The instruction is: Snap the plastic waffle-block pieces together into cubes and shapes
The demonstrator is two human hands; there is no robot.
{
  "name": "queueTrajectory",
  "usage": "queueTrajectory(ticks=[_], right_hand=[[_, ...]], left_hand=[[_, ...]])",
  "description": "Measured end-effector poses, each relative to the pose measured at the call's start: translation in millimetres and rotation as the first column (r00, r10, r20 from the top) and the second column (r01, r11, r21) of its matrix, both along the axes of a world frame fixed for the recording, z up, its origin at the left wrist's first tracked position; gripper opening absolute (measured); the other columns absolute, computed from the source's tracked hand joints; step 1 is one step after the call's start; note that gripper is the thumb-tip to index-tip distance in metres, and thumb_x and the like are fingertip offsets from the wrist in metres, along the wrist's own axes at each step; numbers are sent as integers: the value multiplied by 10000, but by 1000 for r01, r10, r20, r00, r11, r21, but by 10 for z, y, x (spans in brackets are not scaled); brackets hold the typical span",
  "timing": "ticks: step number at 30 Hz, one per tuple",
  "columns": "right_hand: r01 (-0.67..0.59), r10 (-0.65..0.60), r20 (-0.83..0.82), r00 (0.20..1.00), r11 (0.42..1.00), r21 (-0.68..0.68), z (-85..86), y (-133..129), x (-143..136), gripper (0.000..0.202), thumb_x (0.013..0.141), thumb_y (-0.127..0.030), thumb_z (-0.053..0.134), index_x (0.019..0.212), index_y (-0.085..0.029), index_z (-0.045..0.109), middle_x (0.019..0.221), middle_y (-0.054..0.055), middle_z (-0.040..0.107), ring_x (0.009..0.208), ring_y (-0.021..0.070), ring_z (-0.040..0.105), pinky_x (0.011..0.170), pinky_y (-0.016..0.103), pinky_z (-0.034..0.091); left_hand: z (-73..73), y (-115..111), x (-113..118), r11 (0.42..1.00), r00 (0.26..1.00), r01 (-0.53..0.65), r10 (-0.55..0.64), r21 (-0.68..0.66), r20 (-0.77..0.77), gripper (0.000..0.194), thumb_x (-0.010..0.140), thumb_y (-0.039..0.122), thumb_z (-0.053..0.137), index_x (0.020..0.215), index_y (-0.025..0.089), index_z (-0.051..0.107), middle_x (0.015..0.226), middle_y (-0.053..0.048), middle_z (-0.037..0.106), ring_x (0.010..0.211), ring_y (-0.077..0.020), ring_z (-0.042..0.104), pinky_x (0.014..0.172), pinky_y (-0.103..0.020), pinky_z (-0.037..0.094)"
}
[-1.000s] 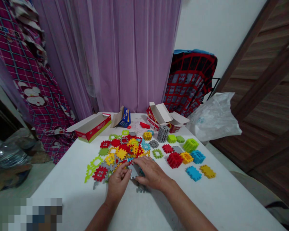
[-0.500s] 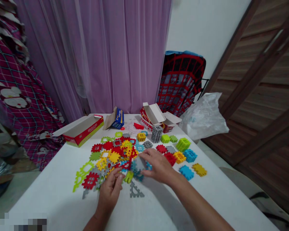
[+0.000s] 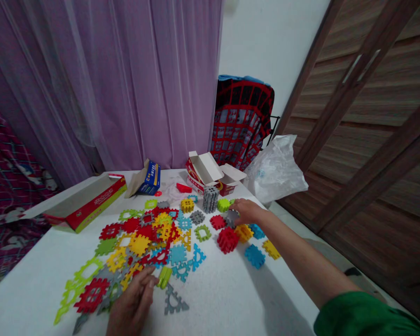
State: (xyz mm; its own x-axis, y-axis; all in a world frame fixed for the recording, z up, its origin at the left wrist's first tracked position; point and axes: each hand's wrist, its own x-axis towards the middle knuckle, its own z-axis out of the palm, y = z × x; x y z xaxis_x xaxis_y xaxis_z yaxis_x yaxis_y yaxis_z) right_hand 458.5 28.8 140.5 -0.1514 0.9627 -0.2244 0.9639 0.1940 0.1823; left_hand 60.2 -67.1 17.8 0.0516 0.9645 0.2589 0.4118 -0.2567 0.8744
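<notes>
My left hand point(image 3: 133, 301) rests loosely curled at the near edge of a mixed pile of interlocking plastic building tiles, holding nothing that I can see. Right beside its fingertips is a small light-green piece point(image 3: 164, 277), and below that lies a grey triangular tile point(image 3: 175, 301). My right hand point(image 3: 247, 212) reaches across to the sorted tiles, its fingers on a grey square tile point(image 3: 231, 218). Around it are a red stack point(image 3: 227, 240), a yellow stack point(image 3: 243, 233), a light-green stack point(image 3: 223, 205) and blue tiles point(image 3: 255, 256). Part of the green group is hidden behind the hand.
A tall grey stack point(image 3: 210, 199) stands near the opened red-and-white box point(image 3: 199, 175). A blue box point(image 3: 150, 177) and a long red box point(image 3: 94, 205) lie farther left. At the table's right edge is a white plastic bag point(image 3: 276, 170).
My right hand has moved from the middle of the pile to the grey tile at the right. Light-blue tiles and a green frame now show where it was. The view has turned right.
</notes>
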Motion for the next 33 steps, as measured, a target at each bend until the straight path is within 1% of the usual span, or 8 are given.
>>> queueTrajectory(ticks=[3, 7, 11, 15, 18, 21, 27, 33], right_hand=[[-11, 11, 9, 1000, 1000, -28, -28, 42, -2, 586, 690, -382, 767, 1248, -243, 656, 1226, 120, 647, 1153, 300, 587, 943, 353, 461], [-14, 16, 29, 999, 998, -54, -23, 63, 1, 573, 695, -386, 761, 1242, -244, 662, 1237, 133, 641, 1163, 313, 584, 946, 373, 465], [-12, 15, 41, 999, 997, -74, -44, 78, 5, 570, 690, -384, 766, 1232, -240, 666, 1255, 140, 627, 1176, 318, 578, 948, 377, 465], [-11, 15, 45, 999, 996, -94, -53, 78, 5, 614, 679, -365, 776, 1266, -244, 643, 1276, 139, 613, 1198, 323, 562, 953, 387, 464], [-20, 23, 42, 999, 996, -91, -34, 65, -8, 588, 695, -304, 758, 1269, -242, 642, 1284, 144, 610, 1196, 324, 565, 953, 396, 468], [-47, 50, 39, 998, 995, -87, -28, 58, -39, 530, 732, -254, 717, 1258, -244, 649, 1276, 137, 622, 1196, 308, 568, 955, 391, 470], [-64, 67, 26, 997, 991, -121, -97, 92, -126, 538, 724, -304, 740, 1250, -234, 645, 1243, 136, 657, 1195, 320, 571, 968, 398, 471], [-74, 78, 20, 997, 988, -134, -102, 77, -147, 393, 783, -231, 650, 1175, -233, 676, 1186, 126, 685, 1153, 303, 594, 945, 397, 481]], left_hand=[[-14, -1, -44, 998, 999, 43, -44, -38, -6, 531, 755, 682, 597, 1030, 242, 714, 785, -14, 782, 593, -158, 708, 561, -211, 582], [-59, 1, -64, 1000, 1000, 7, -7, -27, 19, 512, 754, 671, 613, 1022, 248, 721, 824, -10, 790, 629, -158, 724, 599, -208, 592], [-79, 9, -55, 999, 1000, -4, 5, -43, 13, 496, 744, 671, 625, 999, 260, 733, 877, -13, 798, 641, -167, 736, 579, -207, 595], [-95, 18, -58, 999, 999, -33, 33, -39, 22, 503, 721, 682, 638, 987, 266, 734, 954, -17, 796, 740, -194, 758, 605, -212, 605], [-116, 22, -68, 999, 1000, -7, 8, -43, 18, 486, 748, 653, 632, 1021, 260, 720, 898, -16, 800, 698, -182, 753, 595, -204, 601], [-128, 20, -69, 999, 1000, -17, 18, -36, 16, 477, 762, 643, 622, 1029, 258, 712, 825, -10, 797, 655, -175, 745, 569, -197, 595], [-53, 1, -38, 998, 999, -28, 29, -53, 15, 515, 736, 680, 622, 1006, 253, 720, 779, -13, 789, 648, -184, 743, 590, -217, 601], [-41, -2, -44, 996, 1000, -21, 22, -81, 22, 522, 735, 685, 623, 1010, 253, 724, 817, -19, 791, 665, -181, 740, 581, -216, 596]])
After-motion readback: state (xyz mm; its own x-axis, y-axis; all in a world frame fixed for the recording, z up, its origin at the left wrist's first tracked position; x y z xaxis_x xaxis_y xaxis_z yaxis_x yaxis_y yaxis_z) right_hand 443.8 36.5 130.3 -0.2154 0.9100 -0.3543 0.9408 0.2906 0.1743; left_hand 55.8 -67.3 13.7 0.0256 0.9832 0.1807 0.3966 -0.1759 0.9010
